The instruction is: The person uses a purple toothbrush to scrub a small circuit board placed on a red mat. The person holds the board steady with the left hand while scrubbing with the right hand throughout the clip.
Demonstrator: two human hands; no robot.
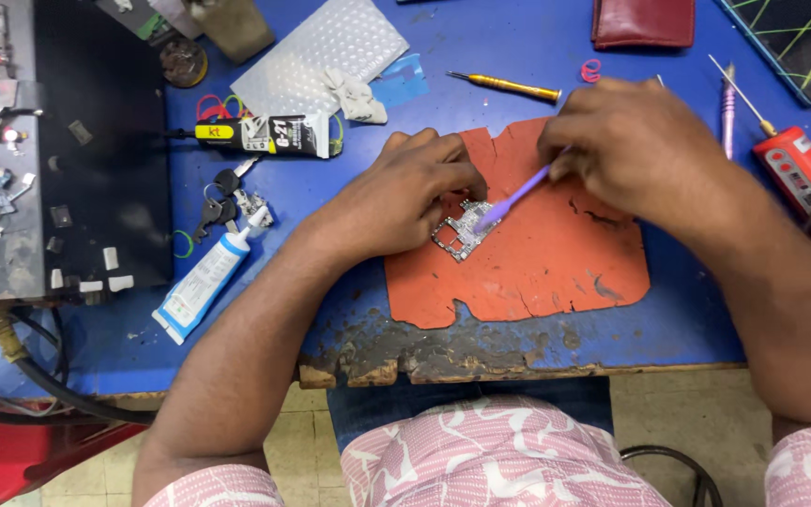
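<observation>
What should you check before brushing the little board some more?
1. Left hand pins the circuit board: ok.
2. Right hand grips the purple brush: ok.
3. Brush tip on the board: ok.
4. Board lies on the orange mat: ok.
5. Mat is whole: not ok, torn edges.
6. Board is clean: cannot tell.

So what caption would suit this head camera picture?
Left hand steadies a small circuit board on an orange mat while right hand brushes it with a purple brush.
</observation>
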